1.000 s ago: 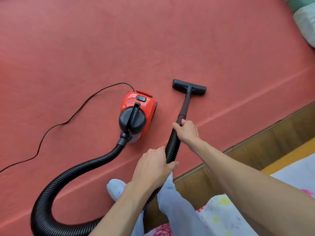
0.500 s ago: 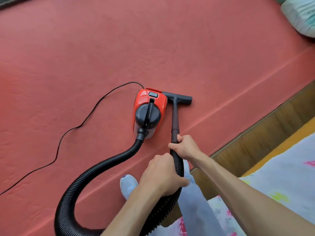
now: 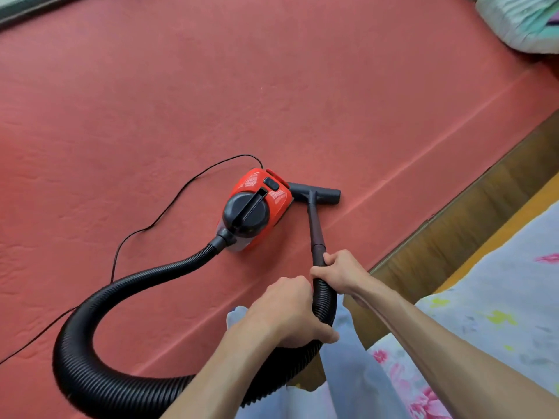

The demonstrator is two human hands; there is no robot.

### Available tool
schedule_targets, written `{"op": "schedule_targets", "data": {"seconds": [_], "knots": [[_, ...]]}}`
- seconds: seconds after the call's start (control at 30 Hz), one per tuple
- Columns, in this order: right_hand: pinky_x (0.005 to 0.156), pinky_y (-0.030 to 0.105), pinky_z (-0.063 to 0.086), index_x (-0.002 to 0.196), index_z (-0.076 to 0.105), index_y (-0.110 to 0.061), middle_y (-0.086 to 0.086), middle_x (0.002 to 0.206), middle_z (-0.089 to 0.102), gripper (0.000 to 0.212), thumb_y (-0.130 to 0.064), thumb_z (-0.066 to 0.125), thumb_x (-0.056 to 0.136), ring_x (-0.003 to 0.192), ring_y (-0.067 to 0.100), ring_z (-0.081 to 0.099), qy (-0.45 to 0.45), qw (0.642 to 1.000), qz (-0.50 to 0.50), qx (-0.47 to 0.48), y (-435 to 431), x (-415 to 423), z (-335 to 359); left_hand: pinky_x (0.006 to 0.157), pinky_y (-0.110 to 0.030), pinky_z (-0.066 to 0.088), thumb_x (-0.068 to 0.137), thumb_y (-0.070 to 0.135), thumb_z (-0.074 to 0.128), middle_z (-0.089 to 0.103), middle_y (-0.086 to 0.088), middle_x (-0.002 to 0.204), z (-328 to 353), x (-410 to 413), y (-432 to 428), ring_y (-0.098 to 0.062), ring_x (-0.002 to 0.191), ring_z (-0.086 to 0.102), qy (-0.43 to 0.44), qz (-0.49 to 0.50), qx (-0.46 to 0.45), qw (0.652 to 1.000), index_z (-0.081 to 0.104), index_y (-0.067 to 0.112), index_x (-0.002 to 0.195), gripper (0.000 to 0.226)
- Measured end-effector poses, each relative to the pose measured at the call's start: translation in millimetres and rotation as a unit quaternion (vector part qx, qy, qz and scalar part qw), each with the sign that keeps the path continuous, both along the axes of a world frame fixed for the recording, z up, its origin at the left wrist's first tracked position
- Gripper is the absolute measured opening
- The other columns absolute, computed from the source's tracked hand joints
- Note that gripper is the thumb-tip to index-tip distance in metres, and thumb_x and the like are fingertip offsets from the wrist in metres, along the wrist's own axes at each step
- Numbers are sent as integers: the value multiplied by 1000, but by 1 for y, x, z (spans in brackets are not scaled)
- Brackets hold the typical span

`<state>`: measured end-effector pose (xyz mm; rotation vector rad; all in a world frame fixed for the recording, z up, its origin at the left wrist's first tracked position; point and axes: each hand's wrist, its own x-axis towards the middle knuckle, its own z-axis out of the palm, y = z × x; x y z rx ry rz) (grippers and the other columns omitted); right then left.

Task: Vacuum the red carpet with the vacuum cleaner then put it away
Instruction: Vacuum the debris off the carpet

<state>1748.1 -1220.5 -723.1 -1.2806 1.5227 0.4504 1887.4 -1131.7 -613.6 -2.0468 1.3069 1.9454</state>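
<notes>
- Head view, only one camera: red carpet (image 3: 272,86) fills most of the floor, wooden floor strip (image 3: 453,246) runs diagonally along its right edge.
- Vacuum cleaner (image 3: 257,207), red body with black top and carry handle, sits on the carpet ahead of the hands and a little to their left, apart from both.
- Black ribbed hose (image 3: 127,285) leaves the near end of the body, loops wide to the left, then swings back under the person's arms up to the hands.
- Left hand (image 3: 290,313) closed around the ribbed hose, knuckles up, gripping just behind the right hand.
- Right hand (image 3: 341,273) closed around the hose where it meets the rigid wand (image 3: 314,225), fingers wrapped over the joint.
- Wand runs forward from the right hand to the floor nozzle (image 3: 317,193); the T-shaped nozzle lies on the carpet, its left end touching or just beside the far end of the vacuum body, can't tell which.
- Thin power cord (image 3: 169,207) trails from the far end of the body, off to the left across the carpet.
- Floral fabric (image 3: 499,297) at lower right, pale pillow (image 3: 520,22) in the top right corner.
- Pale sock (image 3: 239,313) on the carpet just below the left hand.
</notes>
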Motion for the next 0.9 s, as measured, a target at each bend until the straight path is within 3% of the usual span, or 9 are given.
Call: {"op": "schedule_targets", "data": {"seconds": [0.13, 0.23, 0.33, 0.43, 0.53, 0.63, 0.73, 0.83, 0.9], "knots": [[53, 26, 36, 74, 54, -18, 1, 65, 49, 21, -25, 72, 67, 59, 19, 44, 11, 999, 17, -36, -30, 10, -15, 57, -33, 48, 75, 48, 75, 59, 1, 74, -18, -10, -5, -19, 67, 59, -30, 49, -22, 998, 56, 14, 77, 38], [52, 27, 33, 68, 48, -17, 2, 64, 44, 26, -23, 73, 66, 61, 21, 40, 1, 998, 28, -54, -63, 25, -31, 68, -38, 58, 78, 48, 72, 67, -2, 82, -35, -14, -18, -21, 75, 68, -49, 107, -37, 992, 64, 16, 90, 35], [49, 28, 30, 60, 36, -18, 2, 62, 41, 38, -18, 72, 75, 55, 21, 35, -2, 997, 41, -68, -91, 40, -41, 70, -36, 57, 81, 44, 69, 68, -2, 86, -48, -16, -36, -22, 79, 68, -68, 141, -51, 986, 65, 17, 96, 30], [49, 28, 32, 61, 38, -16, 3, 63, 43, 36, -18, 70, 78, 55, 21, 39, 4, 996, 62, -68, -107, 44, -42, 69, -36, 58, 80, 41, 71, 69, -1, 85, -53, -20, -50, -20, 77, 69, -65, 157, -42, 985, 66, 19, 97, 29], [50, 27, 35, 64, 41, -16, 3, 66, 44, 31, -19, 69, 77, 56, 21, 41, 20, 995, 91, -38, -106, 25, -24, 70, -42, 61, 70, 44, 78, 72, -1, 81, -42, -22, -59, -18, 71, 71, -12, 126, 7, 992, 70, 16, 91, 36], [52, 28, 39, 66, 46, -13, 5, 65, 49, 27, -20, 69, 76, 58, 23, 46, 35, 989, 141, 2, -98, -2, 9, 63, -37, 60, 68, 42, 83, 70, 1, 71, -14, -17, -72, -17, 61, 67, 86, 43, 81, 992, 73, 10, 84, 37], [46, 26, 34, 67, 50, -11, 8, 60, 49, 23, -19, 68, 78, 51, 23, 43, 34, 985, 158, 59, -95, -27, 40, 66, -36, 58, 73, 36, 84, 74, -6, 78, 16, -11, -88, -20, 65, 68, 175, -9, 124, 977, 76, 13, 94, 32], [43, 24, 31, 73, 57, -10, 11, 60, 51, 15, -20, 67, 78, 45, 21, 40, 25, 987, 140, 80, -106, -40, 48, 73, -41, 61, 75, 36, 83, 77, -11, 89, 26, -16, -104, -22, 71, 70, 169, -40, 122, 977, 76, 15, 99, 33], [43, 24, 31, 71, 58, -9, 11, 58, 51, 15, -19, 68, 76, 43, 21, 40, 24, 986, 147, 73, -115, -39, 43, 70, -36, 61, 75, 37, 83, 77, -11, 89, 23, -22, -113, -20, 70, 69, 149, -48, 116, 981, 76, 11, 98, 35]]}}
